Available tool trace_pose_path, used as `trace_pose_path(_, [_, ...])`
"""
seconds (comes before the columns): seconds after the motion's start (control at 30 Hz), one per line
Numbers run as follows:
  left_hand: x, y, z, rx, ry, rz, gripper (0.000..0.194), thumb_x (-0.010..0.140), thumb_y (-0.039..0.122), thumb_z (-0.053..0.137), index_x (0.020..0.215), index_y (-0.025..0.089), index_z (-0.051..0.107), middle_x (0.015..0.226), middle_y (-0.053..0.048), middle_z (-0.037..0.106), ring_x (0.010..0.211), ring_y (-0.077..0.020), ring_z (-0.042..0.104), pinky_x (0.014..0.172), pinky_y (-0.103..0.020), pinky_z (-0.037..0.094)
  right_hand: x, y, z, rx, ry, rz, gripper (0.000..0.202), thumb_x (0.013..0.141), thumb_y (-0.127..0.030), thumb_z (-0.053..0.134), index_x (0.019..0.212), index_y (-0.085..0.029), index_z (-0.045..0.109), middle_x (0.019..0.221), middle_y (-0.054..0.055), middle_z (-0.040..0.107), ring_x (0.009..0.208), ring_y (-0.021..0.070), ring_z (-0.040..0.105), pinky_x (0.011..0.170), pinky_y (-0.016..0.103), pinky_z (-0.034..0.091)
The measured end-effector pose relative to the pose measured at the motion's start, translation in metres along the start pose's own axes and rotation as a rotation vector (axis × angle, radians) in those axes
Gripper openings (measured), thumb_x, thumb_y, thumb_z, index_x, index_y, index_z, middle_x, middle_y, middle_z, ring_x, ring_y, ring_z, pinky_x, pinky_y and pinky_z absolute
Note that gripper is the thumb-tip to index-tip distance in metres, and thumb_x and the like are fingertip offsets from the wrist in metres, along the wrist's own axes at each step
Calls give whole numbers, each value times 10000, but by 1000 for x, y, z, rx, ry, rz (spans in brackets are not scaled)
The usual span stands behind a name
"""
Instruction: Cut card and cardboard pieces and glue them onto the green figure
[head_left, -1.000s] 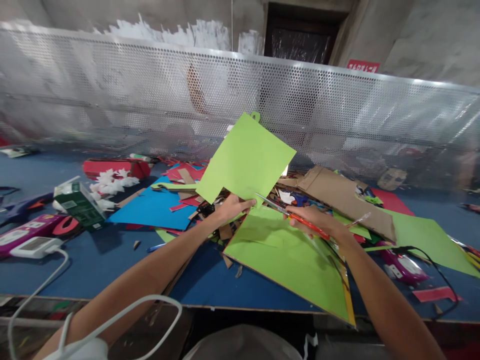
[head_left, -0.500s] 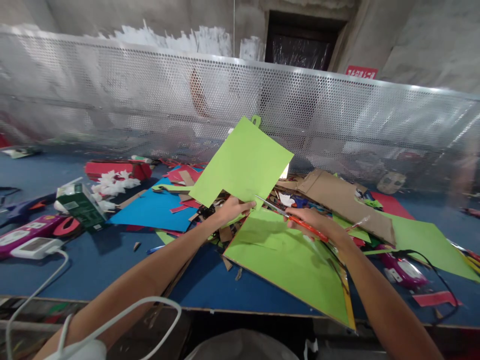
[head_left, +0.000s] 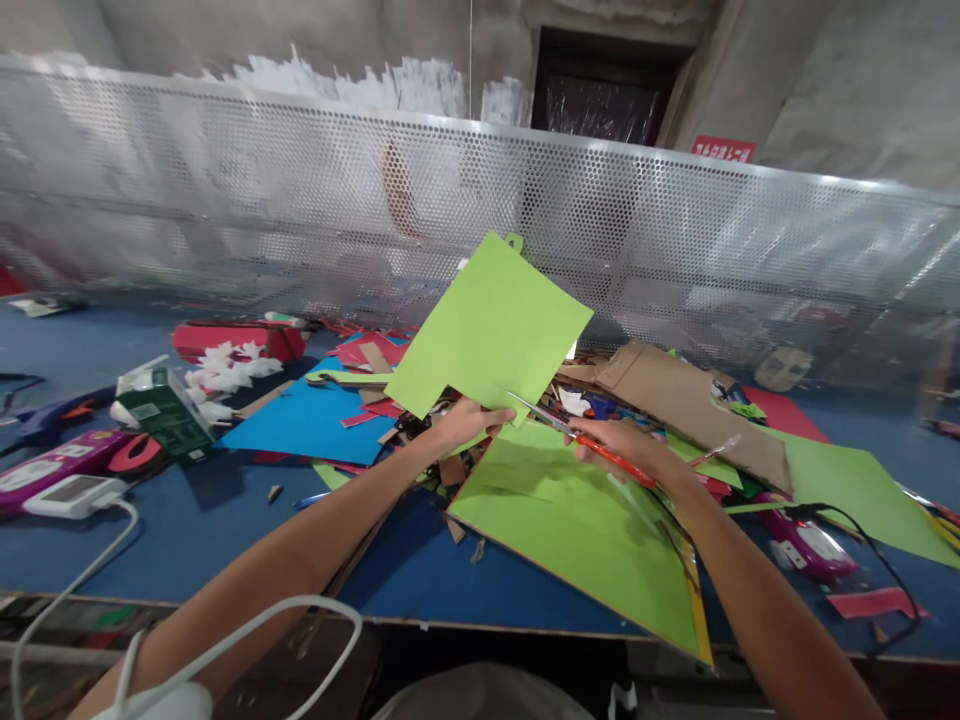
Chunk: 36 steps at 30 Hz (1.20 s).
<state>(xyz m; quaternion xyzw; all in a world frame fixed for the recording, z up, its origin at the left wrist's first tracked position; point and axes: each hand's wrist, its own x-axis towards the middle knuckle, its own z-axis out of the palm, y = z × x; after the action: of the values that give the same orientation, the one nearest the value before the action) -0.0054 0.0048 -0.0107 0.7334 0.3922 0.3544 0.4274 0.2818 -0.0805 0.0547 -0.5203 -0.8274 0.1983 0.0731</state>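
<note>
My left hand [head_left: 474, 420] pinches the lower edge of a light green sheet [head_left: 491, 325], which is raised and tilted above the table. The sheet has a notch cut from its lower left side. My right hand [head_left: 611, 445] is closed round orange-handled scissors [head_left: 619, 462]. Their blades point left and lie at the sheet's lower edge, just right of my left thumb. Below both hands lies a larger green sheet [head_left: 585, 530] with a cardboard edge.
Blue paper [head_left: 300, 425], a green box [head_left: 165, 412] and a purple power strip [head_left: 64, 465] lie left. Cardboard [head_left: 690, 405], green paper [head_left: 862, 485] and another purple strip [head_left: 814, 545] lie right. A perforated metal screen [head_left: 300, 200] stands behind the table.
The raised green sheet has shifted slightly to the right, still in my left hand. The scissors have barely moved, with their blades still at its lower edge.
</note>
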Motion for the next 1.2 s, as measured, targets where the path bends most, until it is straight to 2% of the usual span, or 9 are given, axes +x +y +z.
trace_pose_path(0.23, [-3,3,0,3,24,-17,485,781,580,743,528,198,583,552,-19,616,588,-179,573,677,-313,475,3,7,2,-10,31,-10,376,973,-560,539,1119,-254,703,945,49,768,684,212,648,633,272,429])
trace_pose_path(0.43, [-2,2,-1,-103,4,11,523,843,635,665,585,181,639,605,-45,655,628,-182,599,741,-329,487,7,17,3,65,16,-88,403,961,-585,536,1043,-216,674,821,32,705,669,196,604,616,258,395])
trace_pose_path(0.6, [3,-1,-4,-178,105,102,503,777,637,704,579,188,590,566,-29,604,552,-150,539,636,-308,469,10,25,4,109,-6,-138,443,953,-605,511,1037,-189,635,764,18,643,658,190,560,645,274,392])
trace_pose_path(0.9, [-2,12,-2,-114,51,121,467,810,566,676,553,201,538,535,-4,558,533,-133,509,621,-295,461,4,12,1,122,-40,-137,317,934,-454,532,1064,-179,622,931,59,714,731,203,614,696,285,429])
trace_pose_path(1.03, [-3,12,-1,-92,54,111,497,816,595,672,543,201,539,531,-13,572,538,-141,520,624,-300,474,7,14,3,123,-28,-140,336,950,-492,528,1048,-184,619,975,71,728,800,228,648,738,300,453])
trace_pose_path(1.2, [-1,10,-1,-83,55,119,465,827,568,668,564,206,538,536,-7,566,538,-145,529,627,-301,472,9,17,7,181,-38,-111,391,972,-554,518,1082,-194,625,937,54,723,718,198,646,680,286,472])
